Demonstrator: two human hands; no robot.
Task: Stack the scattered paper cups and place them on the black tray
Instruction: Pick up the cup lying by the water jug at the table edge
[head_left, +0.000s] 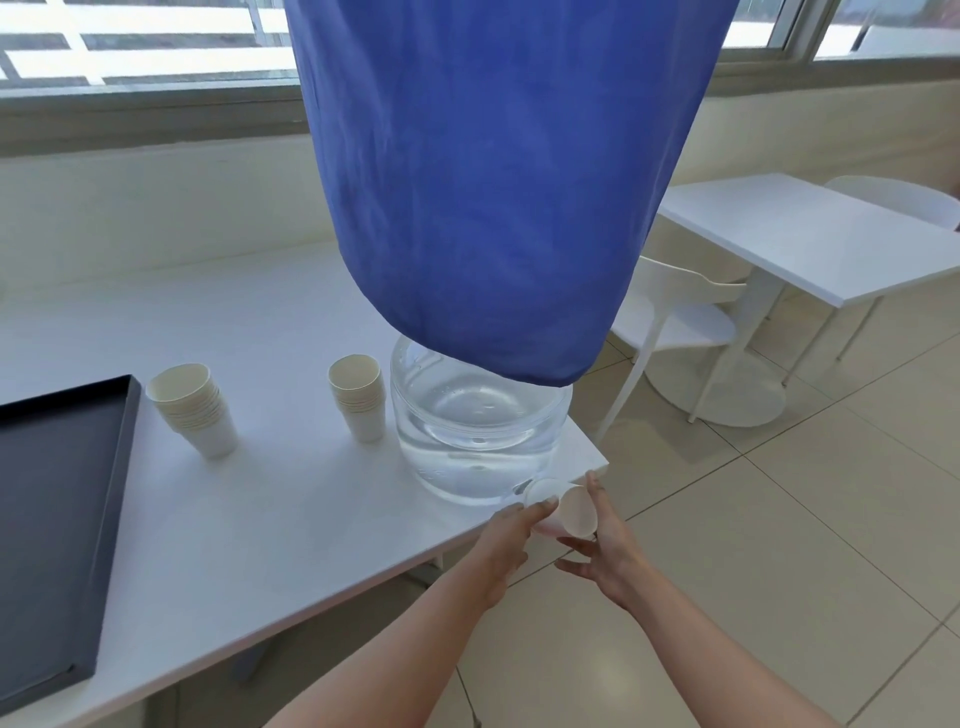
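Two stacks of white paper cups stand on the white table: a leaning one (193, 410) beside the black tray (57, 514) and an upright one (359, 402) next to the water jug. At the table's right front corner my left hand (511, 540) grips a paper cup (566, 512) lying on its side, its mouth facing me. A second cup (543, 491) seems to sit just behind it. My right hand (605, 545) touches the cup's rim with fingers spread. The tray holds no cups in the part I see.
A large clear water jug (478, 431) under a blue cloth cover (498, 182) stands near the table's right edge (592, 447). Beyond are a white chair (675, 322) and a second white table (810, 234) on a tiled floor. Windows run along the back wall.
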